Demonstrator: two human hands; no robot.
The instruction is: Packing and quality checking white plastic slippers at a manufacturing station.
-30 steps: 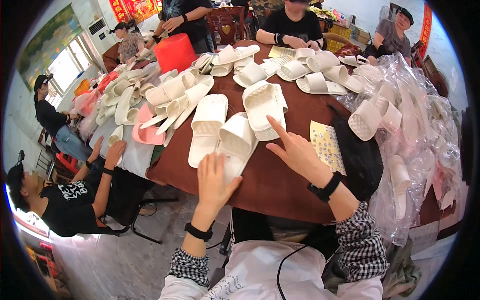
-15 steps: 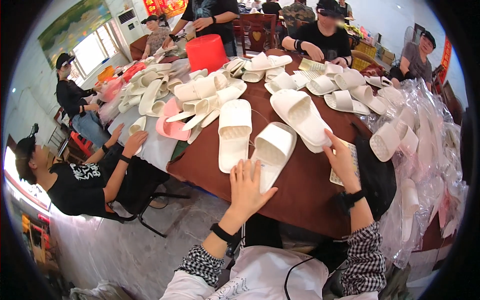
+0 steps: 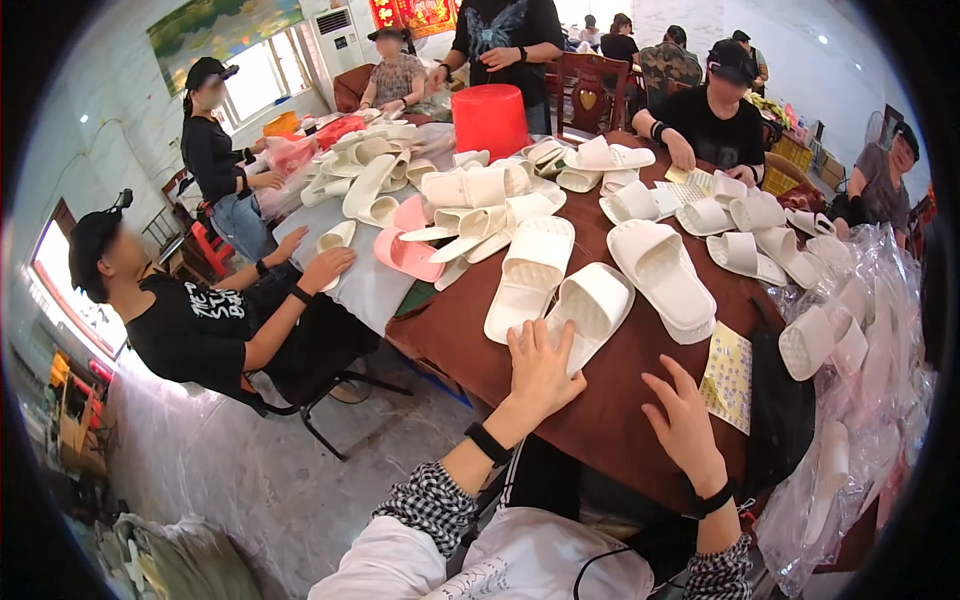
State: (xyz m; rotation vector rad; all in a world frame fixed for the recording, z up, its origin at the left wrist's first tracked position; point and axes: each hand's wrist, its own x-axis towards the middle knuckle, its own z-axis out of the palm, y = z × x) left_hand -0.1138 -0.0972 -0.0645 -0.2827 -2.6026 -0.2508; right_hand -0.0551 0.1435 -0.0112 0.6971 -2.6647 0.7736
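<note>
Two white slippers lie side by side near the brown table edge, the left slipper (image 3: 535,265) and the right slipper (image 3: 592,310). My left hand (image 3: 542,372) rests on their heel ends, fingers spread over the soles. Farther right, a stacked pair of white slippers (image 3: 662,280) lies with its heels toward me. Below that pair, my right hand (image 3: 685,420) is in the air or just over the cloth, fingers apart and holding nothing. Beside it is a yellowish sheet of small stickers (image 3: 728,378), close to the table's right side.
White slippers (image 3: 470,190) pile up across the table, with a pink slipper (image 3: 405,245) at their left. A red bucket (image 3: 490,120) stands behind them. Clear plastic bags (image 3: 860,380) of slippers hang at the right. A person (image 3: 215,320) sits at left; others work around the table.
My right hand has come off the stacked slippers and drawn back toward me. My left hand stays on the two slippers' heels. The view has turned left, shifting the scene rightward.
</note>
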